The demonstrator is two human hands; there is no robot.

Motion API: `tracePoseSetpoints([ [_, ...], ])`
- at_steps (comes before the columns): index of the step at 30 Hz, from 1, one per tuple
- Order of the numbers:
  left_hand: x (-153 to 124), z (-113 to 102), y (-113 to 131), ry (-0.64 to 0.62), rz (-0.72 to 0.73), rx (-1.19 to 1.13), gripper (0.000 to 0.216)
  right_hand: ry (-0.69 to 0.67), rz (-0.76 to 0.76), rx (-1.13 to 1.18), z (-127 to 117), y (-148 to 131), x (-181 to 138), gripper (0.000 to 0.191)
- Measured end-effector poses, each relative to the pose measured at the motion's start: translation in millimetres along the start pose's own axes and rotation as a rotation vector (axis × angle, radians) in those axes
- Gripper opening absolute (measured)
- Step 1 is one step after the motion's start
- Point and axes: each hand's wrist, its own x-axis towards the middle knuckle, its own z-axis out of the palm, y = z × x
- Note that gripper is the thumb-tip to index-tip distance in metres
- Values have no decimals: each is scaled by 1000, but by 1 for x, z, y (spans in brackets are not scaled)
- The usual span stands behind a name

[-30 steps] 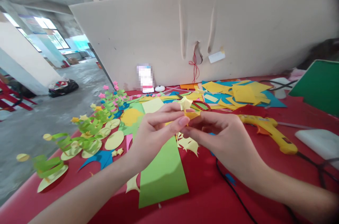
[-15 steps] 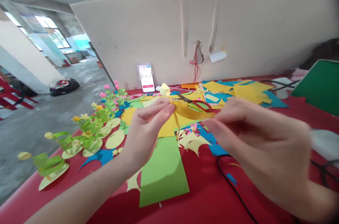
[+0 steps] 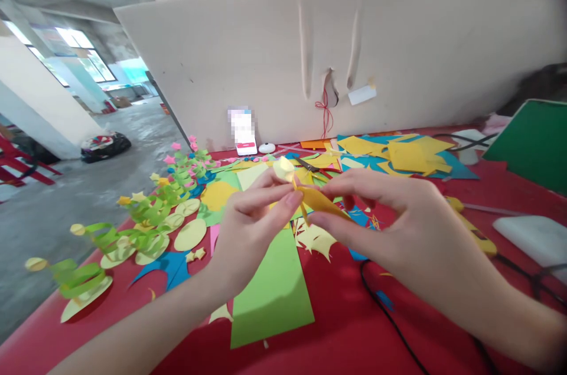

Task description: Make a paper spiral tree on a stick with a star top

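My left hand (image 3: 254,230) pinches a thin yellow paper stem topped by a pale yellow paper bud (image 3: 283,169). Between my hands, a curved yellow paper piece (image 3: 324,204) runs from the stem to my right hand (image 3: 394,224), whose thumb and fingers are closed on it. How the paper joins the stem is hidden by my fingers. Below lies a green paper sheet (image 3: 274,298), with pale yellow cut scraps (image 3: 316,240) beside it. Red-handled scissors (image 3: 310,167) rest just behind my hands, partly covered.
Green curled-paper plants on pale oval bases (image 3: 86,298) line the table's left edge. A phone (image 3: 243,133) leans on the white board (image 3: 248,56). Yellow and blue paper scraps (image 3: 411,156) lie at the back right. A black cable (image 3: 385,316) and a yellow tool (image 3: 476,236) are at right.
My right hand has moved left, closer to my left hand, and the stretched yellow paper now bends between them. More of the yellow tool shows at right.
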Motion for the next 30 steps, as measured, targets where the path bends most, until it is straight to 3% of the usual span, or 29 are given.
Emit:
tracePoseSetpoints([
  [5,-2,1,0,-24,-26,53,14,-90,63,162,3,1,1,7],
  [9,-1,1,-1,-34,-49,-67,15,-115,99,209,4,1,2,9],
  [12,1,2,0,31,-134,-195,28,-130,125,221,2,2,2,6],
  [14,2,2,0,64,-175,-203,25,-157,155,242,0,3,2,9],
  [18,2,0,-4,18,-110,-158,9,-231,210,305,-1,5,4,15],
  [30,2,-3,-3,-80,-65,-231,10,-271,180,369,-2,4,4,21],
])
